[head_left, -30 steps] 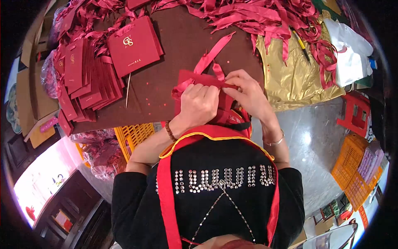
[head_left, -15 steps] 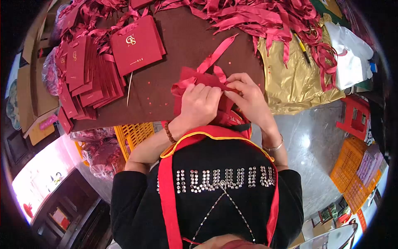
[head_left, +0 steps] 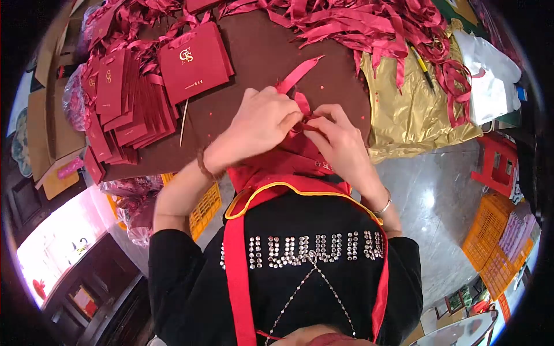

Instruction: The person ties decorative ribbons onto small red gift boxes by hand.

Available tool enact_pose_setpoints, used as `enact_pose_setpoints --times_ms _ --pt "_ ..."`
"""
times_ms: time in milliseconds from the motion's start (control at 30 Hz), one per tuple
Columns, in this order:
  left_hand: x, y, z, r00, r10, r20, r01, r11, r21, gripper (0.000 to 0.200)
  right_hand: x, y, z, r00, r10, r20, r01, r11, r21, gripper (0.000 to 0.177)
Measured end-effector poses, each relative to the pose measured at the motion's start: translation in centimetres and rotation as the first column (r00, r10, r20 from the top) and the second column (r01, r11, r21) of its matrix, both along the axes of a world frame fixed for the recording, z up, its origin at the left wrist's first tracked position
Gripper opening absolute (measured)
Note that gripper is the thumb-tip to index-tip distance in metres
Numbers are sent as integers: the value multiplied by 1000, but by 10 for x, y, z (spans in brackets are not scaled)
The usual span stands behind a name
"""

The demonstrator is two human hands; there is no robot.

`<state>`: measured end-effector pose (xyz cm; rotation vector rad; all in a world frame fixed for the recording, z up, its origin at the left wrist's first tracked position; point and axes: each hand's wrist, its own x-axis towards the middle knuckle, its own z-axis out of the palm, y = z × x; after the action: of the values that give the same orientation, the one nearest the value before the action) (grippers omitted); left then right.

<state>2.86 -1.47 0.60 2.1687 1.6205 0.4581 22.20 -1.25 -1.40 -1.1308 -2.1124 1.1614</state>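
Note:
My left hand (head_left: 261, 120) is closed, its fingertips pinching at a red ribbon (head_left: 302, 102) above the front edge of the table. Close beside it, my right hand (head_left: 339, 141) pinches the same ribbon with thumb and fingers. One ribbon tail (head_left: 303, 73) points up and away over the brown tabletop. Beneath both hands is a red gift bag (head_left: 309, 153), held close against my apron (head_left: 288, 185). Small lettering shows on its lower right part. My left hand and forearm cover much of the bag, and the exact hold on the ribbon is partly hidden.
Several red paper bags (head_left: 135, 109) lie stacked at the left, with a larger one (head_left: 193, 63) beside a thin stick (head_left: 184, 122). Loose ribbons (head_left: 352, 26) heap at the back. A gold sheet (head_left: 401, 109) with a yellow-black pen (head_left: 423, 68) lies to the right. An orange crate (head_left: 206, 210) stands below.
My left hand has moved up and slightly left, turning over the bag with its fingers at the ribbon. My right hand has shifted slightly down, still pinching.

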Motion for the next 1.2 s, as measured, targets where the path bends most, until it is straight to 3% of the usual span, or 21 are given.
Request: enact_pose_setpoints --times_ms 67,100,133,200,267,333,467,533,567,600,667,700,733,800,833,933,1000,1067,1133,1200 --pt "-7 17 -2 981 -80 178 156 871 -466 25 -2 -4 -1 1000 -14 15 14 1000 16 17" --pt "-11 24 -1 968 -70 239 197 801 -565 26 -3 -5 -1 999 -32 33 31 999 31 17" --pt "-12 32 0 969 -71 238 197 802 -564 26 -4 -7 0 999 -34 32 32 999 33 17" --pt "-9 42 2 969 -108 224 240 644 -727 26 -4 -11 1 998 -57 16 56 998 43 19" --pt "-4 46 4 959 -125 254 273 644 -715 25 -5 -11 1 998 -65 18 64 997 45 19" --pt "-2 54 2 950 -178 256 311 511 -801 25 -5 -10 1 998 -67 17 66 997 50 18" --pt "2 53 -4 958 -115 262 281 538 -794 23 -1 -3 -10 998 -38 -53 35 998 -53 16" --pt "2 55 -12 902 -140 408 376 720 -583 22 2 3 -13 993 -13 -114 2 995 -101 15" --pt "1 60 -14 960 -114 254 252 744 -619 19 2 4 -10 986 44 -160 -73 981 -181 15" --pt "5 62 -19 932 225 286 45 708 -705 18 3 6 -9 973 96 -208 -149 956 -254 15" --pt "3 74 -21 802 390 452 45 716 -696 17 -2 5 -8 971 132 -199 -169 969 -182 16" --pt "3 77 -15 700 424 574 123 721 -682 15 -3 6 -7 979 115 -166 -144 974 -173 17" --pt "4 80 -6 699 426 574 119 722 -681 15 -5 6 -7 986 100 -136 -121 979 -163 18" --pt "9 82 9 604 311 734 210 827 -522 16 -6 6 -9 984 89 -156 -109 986 -129 18" --pt "13 83 9 479 328 814 224 851 -475 17 -6 7 -7 986 96 -135 -116 981 -153 18" --pt "28 88 23 381 279 881 146 923 -356 17 -7 8 -7 991 93 -96 -110 976 -190 18" --pt "31 88 22 403 266 876 131 930 -343 20 -5 8 -13 994 83 -74 -97 974 -206 19" --pt "30 86 24 561 208 801 193 908 -371 23 -3 8 -23 995 92 -47 -94 995 -35 19" --pt "13 79 22 636 220 739 107 924 -367 24 -2 10 -18 996 61 -71 -70 989 -127 19" --pt "-14 71 5 860 -3 510 16 1000 -22 24 0 11 -18 995 14 -94 -35 974 -223 19"
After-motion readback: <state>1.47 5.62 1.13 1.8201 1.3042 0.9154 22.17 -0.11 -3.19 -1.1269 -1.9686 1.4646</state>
